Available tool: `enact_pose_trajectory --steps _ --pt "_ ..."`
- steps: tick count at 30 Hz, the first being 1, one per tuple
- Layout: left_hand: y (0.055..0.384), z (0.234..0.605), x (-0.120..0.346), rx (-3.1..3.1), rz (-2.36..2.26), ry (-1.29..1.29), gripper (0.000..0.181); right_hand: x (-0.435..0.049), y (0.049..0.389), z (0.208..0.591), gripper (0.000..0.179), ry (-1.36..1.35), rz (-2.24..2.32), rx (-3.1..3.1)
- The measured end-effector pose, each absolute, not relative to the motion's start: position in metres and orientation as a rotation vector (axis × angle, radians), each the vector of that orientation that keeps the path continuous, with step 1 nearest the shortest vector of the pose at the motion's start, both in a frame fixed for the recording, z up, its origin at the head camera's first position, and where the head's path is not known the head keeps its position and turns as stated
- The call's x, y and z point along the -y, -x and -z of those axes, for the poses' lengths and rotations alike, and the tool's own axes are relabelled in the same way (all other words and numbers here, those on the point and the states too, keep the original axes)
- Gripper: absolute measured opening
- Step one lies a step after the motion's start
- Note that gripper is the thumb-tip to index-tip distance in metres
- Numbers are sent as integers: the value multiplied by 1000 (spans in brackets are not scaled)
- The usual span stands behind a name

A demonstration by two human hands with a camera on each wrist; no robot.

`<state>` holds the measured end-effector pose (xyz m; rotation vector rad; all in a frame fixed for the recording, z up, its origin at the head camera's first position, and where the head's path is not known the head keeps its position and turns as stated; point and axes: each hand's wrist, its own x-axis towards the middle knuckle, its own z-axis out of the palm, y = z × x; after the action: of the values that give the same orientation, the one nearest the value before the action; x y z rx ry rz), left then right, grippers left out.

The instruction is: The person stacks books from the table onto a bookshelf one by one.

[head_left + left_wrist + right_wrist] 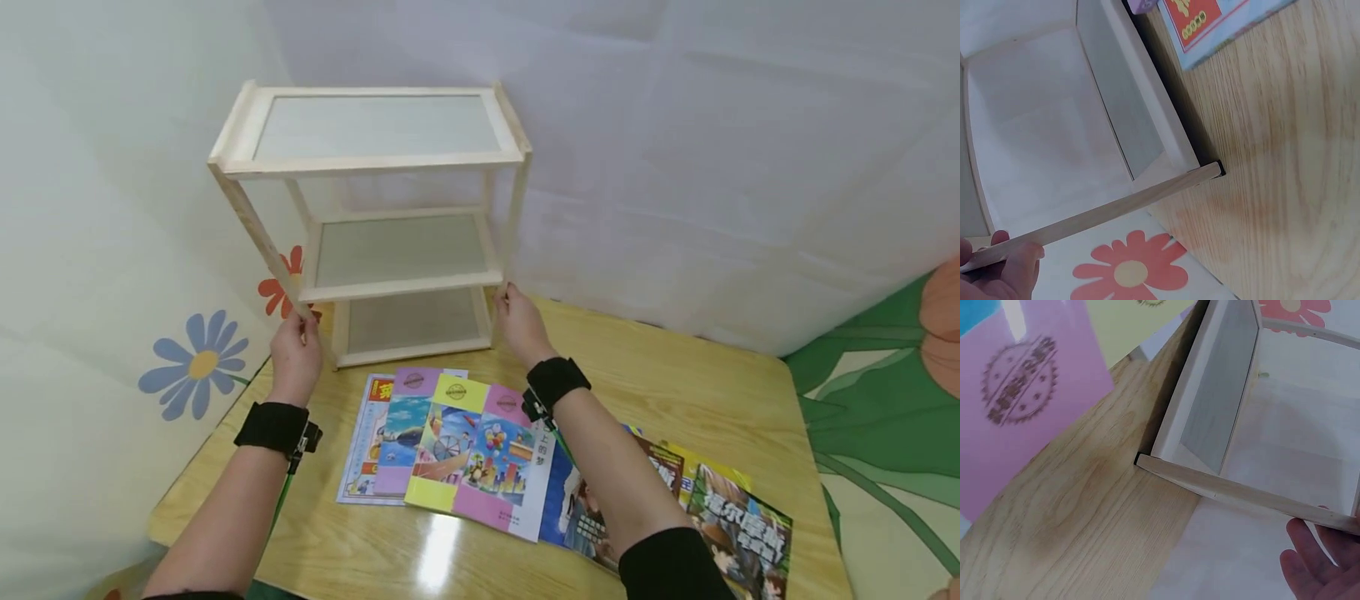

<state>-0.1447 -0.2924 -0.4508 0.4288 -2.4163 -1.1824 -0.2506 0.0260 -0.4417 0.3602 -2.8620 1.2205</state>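
Observation:
A pale wooden three-tier shelf [401,289] with grey panels stands at the back left of the wooden table. My left hand [295,354] grips its left front post just below the middle tier. In the left wrist view, the thumb and fingers of that hand [1013,272] lie around the post [1104,212]. On the opposite side, my right hand [522,323] holds the right front post at about the same height. The right wrist view shows its fingers [1313,553] against the post [1241,490]; the thumb is out of sight there. Black-tipped post ends rest on the tabletop.
Before the shelf lie overlapping booklets [450,442] with pink and yellow covers. Darker comic-style books [738,533] spread to the right, partly under my right forearm. White cloth [675,167] hangs behind the table [712,392], and flower-printed cloth [202,364] borders its left side.

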Motion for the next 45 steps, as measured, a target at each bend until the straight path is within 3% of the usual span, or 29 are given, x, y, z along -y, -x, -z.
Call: enact_pose_trajectory --steps 19,45 --pt "155 456 263 2436 1234 -278 31 -72 229 447 21 -354 -1162 2776" --pt "188 457 170 2520 1363 68 23 -180 185 455 26 -141 -1108 2642"
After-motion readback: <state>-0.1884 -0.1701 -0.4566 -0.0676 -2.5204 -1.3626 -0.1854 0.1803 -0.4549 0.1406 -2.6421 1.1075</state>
